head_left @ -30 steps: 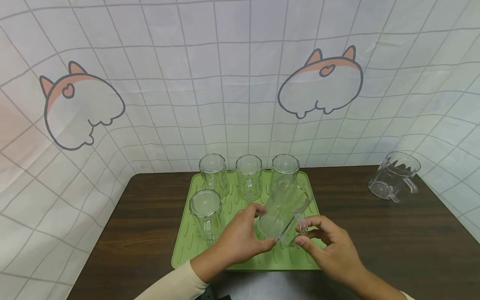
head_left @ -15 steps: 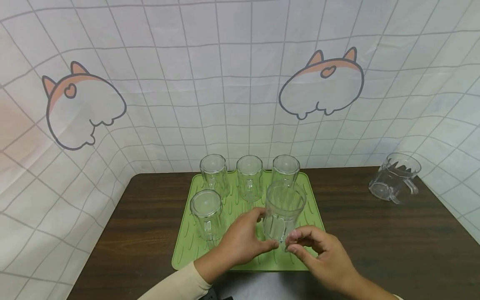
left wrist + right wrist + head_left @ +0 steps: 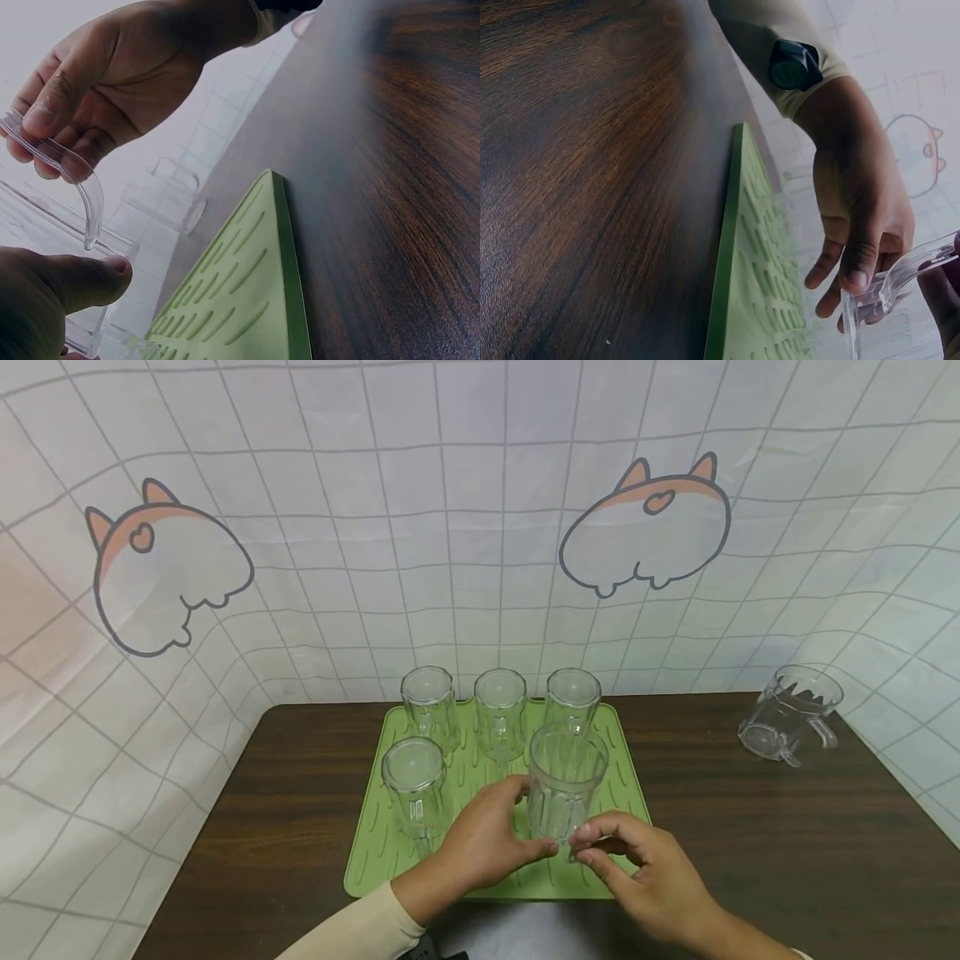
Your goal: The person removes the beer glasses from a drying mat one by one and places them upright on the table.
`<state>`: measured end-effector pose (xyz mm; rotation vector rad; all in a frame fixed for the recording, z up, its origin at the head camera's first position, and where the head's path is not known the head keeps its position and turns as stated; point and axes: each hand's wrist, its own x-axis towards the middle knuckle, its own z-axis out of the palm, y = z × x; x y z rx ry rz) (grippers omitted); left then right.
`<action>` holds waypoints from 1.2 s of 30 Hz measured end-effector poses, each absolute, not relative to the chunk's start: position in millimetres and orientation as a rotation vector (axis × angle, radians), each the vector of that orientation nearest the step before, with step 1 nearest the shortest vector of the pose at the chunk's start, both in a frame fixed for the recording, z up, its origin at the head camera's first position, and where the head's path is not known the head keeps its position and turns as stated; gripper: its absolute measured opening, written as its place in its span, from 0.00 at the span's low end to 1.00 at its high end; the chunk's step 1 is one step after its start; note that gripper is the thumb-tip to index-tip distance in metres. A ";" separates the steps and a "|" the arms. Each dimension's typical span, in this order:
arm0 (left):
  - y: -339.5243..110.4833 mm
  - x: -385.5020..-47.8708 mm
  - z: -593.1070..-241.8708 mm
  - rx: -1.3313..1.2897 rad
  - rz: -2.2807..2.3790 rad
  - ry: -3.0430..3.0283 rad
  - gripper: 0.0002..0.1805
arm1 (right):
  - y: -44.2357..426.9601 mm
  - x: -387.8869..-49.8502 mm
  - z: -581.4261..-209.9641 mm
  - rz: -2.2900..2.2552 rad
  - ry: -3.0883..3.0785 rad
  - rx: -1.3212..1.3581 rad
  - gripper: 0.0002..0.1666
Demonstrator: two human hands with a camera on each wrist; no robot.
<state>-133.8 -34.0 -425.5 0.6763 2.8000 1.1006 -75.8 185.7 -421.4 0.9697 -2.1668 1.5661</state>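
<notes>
In the head view a clear mug [image 3: 567, 797] stands roughly upright above the front right part of a green ridged mat [image 3: 363, 860]. My left hand [image 3: 483, 831] holds its left side near the lower end, thumb in front and fingers partly hidden behind. With thumb and fingertips my right hand [image 3: 652, 868] pinches the handle, which faces toward me. That curved handle [image 3: 90, 199] shows clearly in the left wrist view. The right wrist view has my left thumb [image 3: 857, 279] against the mug's edge. Whether the mug's mouth points up is hard to tell.
Three clear glasses, one of them the middle glass [image 3: 500, 714], stand along the mat's back edge. Another clear glass [image 3: 416, 785] stands at its front left. A clear mug with a handle [image 3: 787, 714] is at the table's [image 3: 757, 835] back right. A patterned curtain [image 3: 480, 527] hangs behind.
One second ago the mug leaned to the right with its handle on that side. It has since come upright and turned its handle toward me; my right hand moved slightly left with it.
</notes>
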 end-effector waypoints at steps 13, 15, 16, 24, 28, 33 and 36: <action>-37.4 -126.9 -419.3 0.747 1.080 2.832 0.45 | 206.5 -77.5 -414.3 1.388 -2.216 0.913 0.22; -39.4 -124.5 -417.1 0.765 1.063 2.854 0.44 | 211.4 -78.4 -412.1 1.365 -2.229 0.906 0.25; -40.5 -123.2 -415.7 0.775 1.057 2.862 0.44 | 213.8 -78.9 -411.0 1.356 -2.236 0.902 0.26; -53.5 -111.6 -400.7 0.855 1.034 2.856 0.43 | 234.0 -82.8 -407.8 1.281 -2.243 0.856 0.24; -63.3 -103.5 -390.0 0.859 1.037 2.868 0.42 | 243.8 -86.3 -407.0 1.260 -2.256 0.831 0.28; -77.8 -94.2 -375.2 0.872 1.093 2.914 0.40 | 256.3 -90.8 -408.0 1.256 -2.265 0.818 0.30; -88.2 -91.3 -367.6 0.916 1.101 2.956 0.40 | 263.6 -93.7 -410.7 1.219 -2.260 0.788 0.22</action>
